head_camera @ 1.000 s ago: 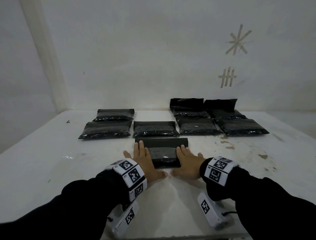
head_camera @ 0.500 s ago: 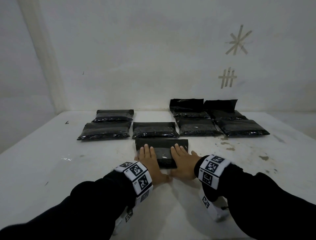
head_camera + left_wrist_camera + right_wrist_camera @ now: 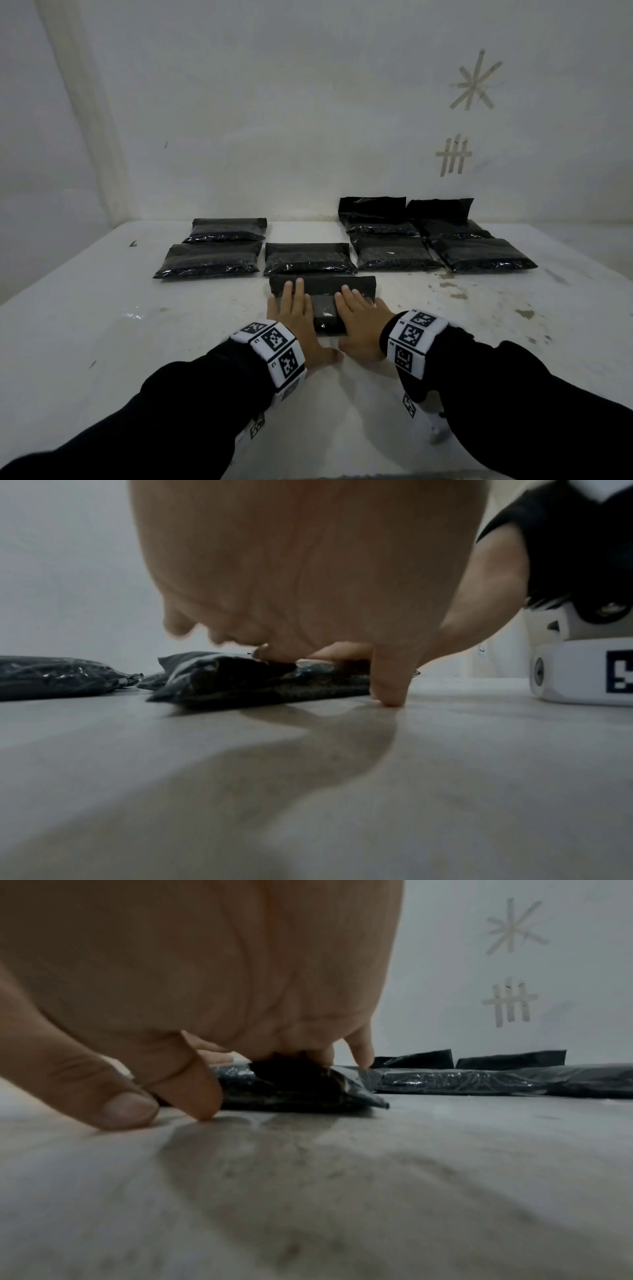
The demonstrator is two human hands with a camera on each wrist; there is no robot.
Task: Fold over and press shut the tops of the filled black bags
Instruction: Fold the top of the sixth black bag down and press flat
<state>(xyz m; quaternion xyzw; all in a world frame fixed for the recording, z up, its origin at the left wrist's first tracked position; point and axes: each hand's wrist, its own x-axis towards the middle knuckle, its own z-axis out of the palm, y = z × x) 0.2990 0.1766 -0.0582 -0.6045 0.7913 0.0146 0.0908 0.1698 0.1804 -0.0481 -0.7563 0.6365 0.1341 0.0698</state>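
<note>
A filled black bag lies flat on the white table, close in front of me, its top flap folded over at the far end. My left hand lies flat on its left half, fingers straight, fingertips on the flap. Beside it my right hand presses the right half the same way. Both thumbs rest on the table at the bag's near edge. In the left wrist view the palm covers the bag. The right wrist view shows fingers on the bag.
Three black bags with flat tops lie behind and to the left. At the back right are several more, two with flaps standing against the wall. Brown stains mark the table on the right.
Both hands have slid forward along the bag, from its near end onto the folded flap, and drawn closer together. The bag has stayed in place.
</note>
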